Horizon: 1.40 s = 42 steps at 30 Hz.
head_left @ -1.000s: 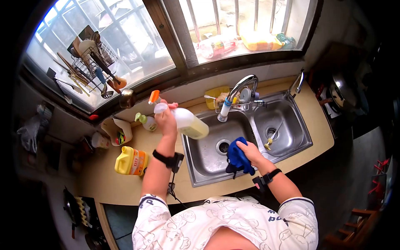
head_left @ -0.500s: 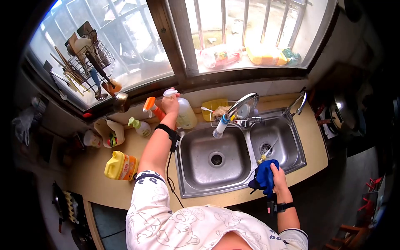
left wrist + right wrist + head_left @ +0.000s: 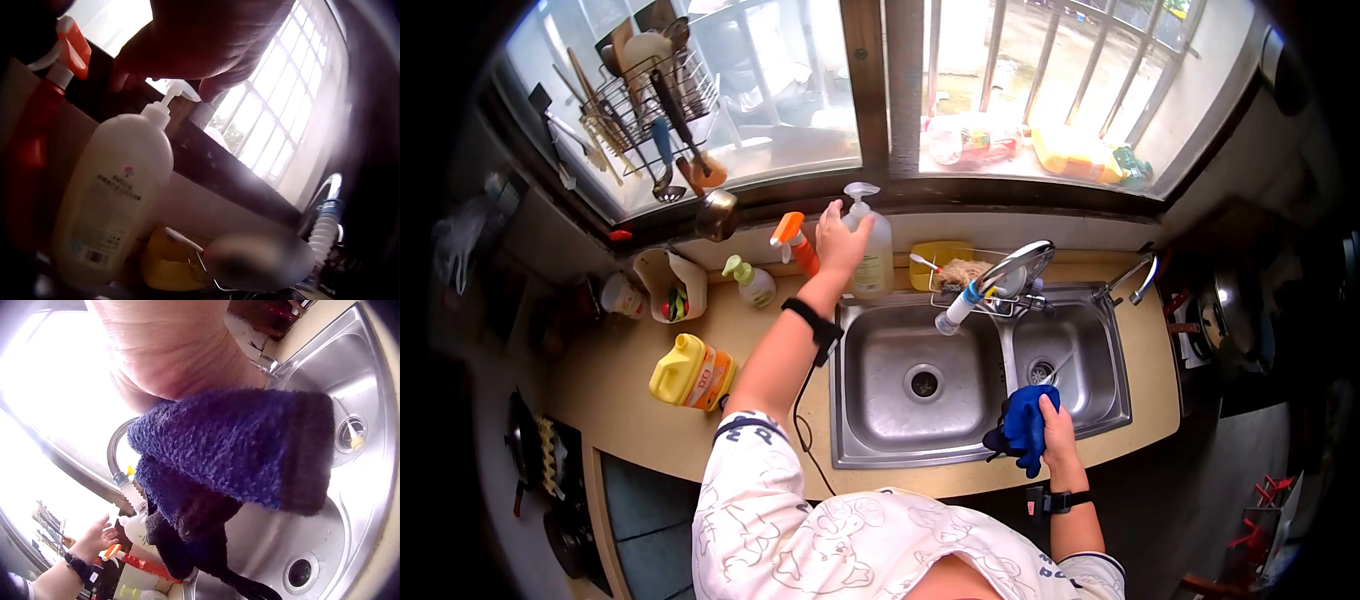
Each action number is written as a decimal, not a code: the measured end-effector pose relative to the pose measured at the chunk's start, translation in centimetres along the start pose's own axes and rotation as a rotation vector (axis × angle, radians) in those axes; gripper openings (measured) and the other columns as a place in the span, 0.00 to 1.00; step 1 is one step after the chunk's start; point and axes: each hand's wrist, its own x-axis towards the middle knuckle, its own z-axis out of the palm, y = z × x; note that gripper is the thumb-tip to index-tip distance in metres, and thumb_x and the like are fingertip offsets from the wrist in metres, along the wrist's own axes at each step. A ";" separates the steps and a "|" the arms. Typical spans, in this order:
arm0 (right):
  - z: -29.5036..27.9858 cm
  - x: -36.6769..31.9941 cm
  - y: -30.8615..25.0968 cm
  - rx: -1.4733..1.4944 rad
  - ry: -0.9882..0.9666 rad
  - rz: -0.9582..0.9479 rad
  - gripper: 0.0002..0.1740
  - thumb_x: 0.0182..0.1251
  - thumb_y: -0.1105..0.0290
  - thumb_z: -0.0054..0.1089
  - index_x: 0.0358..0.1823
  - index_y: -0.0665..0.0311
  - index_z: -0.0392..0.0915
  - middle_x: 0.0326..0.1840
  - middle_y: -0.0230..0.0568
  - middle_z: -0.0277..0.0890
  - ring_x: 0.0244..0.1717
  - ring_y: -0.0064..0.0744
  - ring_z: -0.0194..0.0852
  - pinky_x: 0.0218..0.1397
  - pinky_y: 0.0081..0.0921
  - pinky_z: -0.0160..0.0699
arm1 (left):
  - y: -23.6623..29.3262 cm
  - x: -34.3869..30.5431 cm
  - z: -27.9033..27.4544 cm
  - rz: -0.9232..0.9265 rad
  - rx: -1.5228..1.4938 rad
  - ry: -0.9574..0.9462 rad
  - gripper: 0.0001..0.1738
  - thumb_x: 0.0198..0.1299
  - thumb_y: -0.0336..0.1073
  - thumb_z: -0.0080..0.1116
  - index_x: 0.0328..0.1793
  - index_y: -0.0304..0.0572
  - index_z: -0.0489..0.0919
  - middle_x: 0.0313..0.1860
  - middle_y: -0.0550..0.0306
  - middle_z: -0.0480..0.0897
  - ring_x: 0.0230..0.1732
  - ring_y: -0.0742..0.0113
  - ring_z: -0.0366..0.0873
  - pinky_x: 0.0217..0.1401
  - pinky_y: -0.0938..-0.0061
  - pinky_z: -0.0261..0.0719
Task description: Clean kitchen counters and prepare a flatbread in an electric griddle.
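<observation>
A tall white pump bottle [image 3: 874, 255] stands upright at the back of the counter, by the sink's left corner. My left hand [image 3: 840, 240] is beside its neck, fingers spread and relaxed; in the left wrist view the pump head shows just below the hand. An orange-topped spray bottle [image 3: 798, 245] is left of that hand. My right hand [image 3: 1058, 430] grips a fuzzy blue cloth [image 3: 1025, 425] with dark edges, over the sink's front rim near the divider. In the right wrist view the cloth [image 3: 231, 450] hangs in folds and hides the gripping fingers.
The steel double sink [image 3: 850, 440] has a curved faucet [image 3: 1015, 260] over it and a wire rack [image 3: 980, 305] behind. A green-topped pump bottle [image 3: 750, 282], a yellow jug [image 3: 690, 372] and a white bin [image 3: 672, 285] stand on the left counter. Utensils hang at the window.
My left hand has set the tilted pump bottle upright at the back and let go of its neck. My right hand has carried the blue cloth rightward toward the front rim.
</observation>
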 end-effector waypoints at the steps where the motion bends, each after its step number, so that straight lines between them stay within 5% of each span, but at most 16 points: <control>1: 0.4 0.0 0.1 -0.010 -0.003 0.004 0.19 0.69 0.57 0.49 0.45 0.68 0.73 0.36 0.40 0.78 0.34 0.31 0.79 0.39 0.28 0.80 | -0.3 -1.3 -1.4 0.057 -0.051 0.005 0.33 0.49 0.48 0.64 0.56 0.32 0.71 0.55 0.42 0.74 0.58 0.50 0.70 0.60 0.66 0.67; 9: 5.6 -0.6 0.4 -0.012 -0.115 0.022 0.20 0.68 0.54 0.49 0.48 0.65 0.71 0.39 0.40 0.77 0.37 0.32 0.78 0.42 0.30 0.80 | -7.1 -11.1 -20.4 0.183 0.147 0.189 0.27 0.49 0.33 0.63 0.57 0.42 0.69 0.58 0.51 0.70 0.59 0.51 0.68 0.63 0.64 0.65; 12: 7.4 -0.5 1.4 -0.052 -0.149 0.041 0.20 0.68 0.55 0.49 0.48 0.66 0.71 0.39 0.40 0.77 0.37 0.32 0.78 0.42 0.30 0.80 | -12.5 -12.4 -27.2 0.034 0.329 0.372 0.24 0.50 0.33 0.62 0.55 0.41 0.71 0.56 0.50 0.71 0.57 0.51 0.68 0.61 0.62 0.65; 15: 9.5 -0.3 2.5 -0.082 -0.159 0.063 0.20 0.68 0.55 0.49 0.48 0.66 0.71 0.39 0.39 0.77 0.38 0.31 0.78 0.42 0.29 0.80 | -17.0 -13.6 -31.9 -0.144 0.692 0.250 0.25 0.47 0.40 0.65 0.52 0.40 0.74 0.52 0.48 0.74 0.54 0.50 0.70 0.57 0.62 0.68; 16: 10.4 -0.4 2.6 -0.082 -0.169 0.074 0.19 0.68 0.56 0.49 0.48 0.66 0.71 0.40 0.38 0.77 0.39 0.30 0.77 0.43 0.27 0.78 | -18.0 -13.7 -32.8 -0.147 0.694 0.253 0.25 0.47 0.40 0.65 0.52 0.40 0.74 0.52 0.48 0.74 0.54 0.50 0.70 0.57 0.62 0.68; 18: 12.3 -0.9 2.7 -0.083 -0.198 0.091 0.19 0.69 0.57 0.49 0.50 0.65 0.71 0.42 0.37 0.76 0.41 0.28 0.76 0.46 0.26 0.77 | -19.7 -14.0 -33.8 -0.503 0.509 -0.179 0.25 0.46 0.42 0.67 0.48 0.37 0.76 0.44 0.47 0.79 0.47 0.52 0.76 0.51 0.65 0.73; 22: 14.9 -2.2 2.7 -0.028 -0.264 0.072 0.20 0.69 0.57 0.48 0.53 0.66 0.70 0.44 0.39 0.76 0.41 0.29 0.76 0.47 0.28 0.77 | -22.4 -15.3 -32.4 -0.549 0.068 -0.045 0.24 0.46 0.43 0.68 0.46 0.34 0.78 0.36 0.49 0.82 0.39 0.57 0.80 0.44 0.70 0.76; 25: 17.1 -3.3 2.4 -0.003 -0.308 -0.009 0.19 0.70 0.58 0.47 0.53 0.66 0.70 0.44 0.38 0.76 0.41 0.28 0.76 0.47 0.26 0.77 | -17.6 -15.3 -31.8 -0.472 -0.023 -0.024 0.23 0.50 0.42 0.67 0.46 0.32 0.77 0.35 0.52 0.83 0.37 0.65 0.81 0.41 0.75 0.76; 29: 22.2 -5.9 2.1 -0.252 -0.366 -0.262 0.18 0.68 0.61 0.53 0.52 0.66 0.70 0.40 0.30 0.74 0.37 0.17 0.70 0.42 0.18 0.72 | -11.0 -15.7 -30.0 -0.615 -0.596 -0.151 0.21 0.56 0.43 0.63 0.47 0.32 0.76 0.38 0.56 0.81 0.38 0.72 0.79 0.42 0.78 0.76; 31: 25.1 -6.9 3.4 -0.301 -0.522 -0.340 0.24 0.64 0.65 0.56 0.58 0.68 0.66 0.43 0.35 0.75 0.40 0.23 0.72 0.47 0.21 0.72 | -7.1 -16.6 -27.8 -0.655 -0.824 -0.275 0.20 0.59 0.44 0.60 0.49 0.34 0.75 0.40 0.58 0.80 0.38 0.74 0.78 0.43 0.80 0.76; 32: 27.0 -8.1 3.2 -0.467 -0.507 -0.789 0.30 0.60 0.66 0.59 0.62 0.68 0.63 0.54 0.47 0.71 0.52 0.37 0.71 0.56 0.28 0.69 | -5.5 -17.2 -26.4 -0.668 -0.865 -0.320 0.19 0.60 0.43 0.59 0.48 0.34 0.75 0.39 0.58 0.80 0.37 0.74 0.77 0.42 0.80 0.75; 33: 28.3 -8.0 4.0 -0.667 -0.507 -1.117 0.34 0.56 0.64 0.61 0.64 0.65 0.61 0.65 0.52 0.60 0.67 0.48 0.57 0.67 0.38 0.56 | -3.9 -17.9 -25.0 -0.682 -0.904 -0.364 0.17 0.60 0.41 0.58 0.47 0.34 0.75 0.38 0.59 0.80 0.36 0.75 0.77 0.40 0.81 0.75; 34: 29.1 -8.4 4.2 -0.971 -0.518 -1.183 0.36 0.54 0.59 0.62 0.64 0.62 0.62 0.71 0.47 0.52 0.73 0.50 0.42 0.72 0.49 0.40 | -3.0 -18.9 -23.6 -0.659 -0.901 -0.362 0.16 0.61 0.40 0.57 0.47 0.34 0.75 0.37 0.60 0.79 0.35 0.76 0.76 0.39 0.82 0.74; 35: 29.7 -9.1 4.5 -1.004 -0.321 -1.283 0.35 0.54 0.57 0.61 0.64 0.58 0.63 0.71 0.42 0.53 0.73 0.50 0.43 0.70 0.56 0.38 | -2.4 -19.7 -22.3 -0.636 -0.898 -0.356 0.14 0.62 0.38 0.56 0.46 0.34 0.75 0.36 0.61 0.79 0.34 0.77 0.75 0.38 0.82 0.73; 39: 28.1 -6.7 3.0 -0.831 -0.039 -1.215 0.31 0.59 0.60 0.56 0.65 0.55 0.63 0.71 0.43 0.55 0.71 0.49 0.48 0.69 0.56 0.38 | -0.1 -20.8 -21.9 -0.440 -0.695 -0.469 0.16 0.60 0.41 0.59 0.43 0.33 0.78 0.36 0.60 0.79 0.34 0.78 0.74 0.38 0.81 0.73; 42: 25.7 -4.8 -1.1 -0.576 -0.041 -0.915 0.20 0.65 0.57 0.48 0.52 0.62 0.73 0.50 0.46 0.75 0.53 0.49 0.70 0.58 0.43 0.61 | 1.3 -21.4 -22.4 -0.367 -0.655 -0.581 0.20 0.58 0.41 0.61 0.49 0.32 0.77 0.41 0.55 0.81 0.39 0.74 0.76 0.44 0.78 0.74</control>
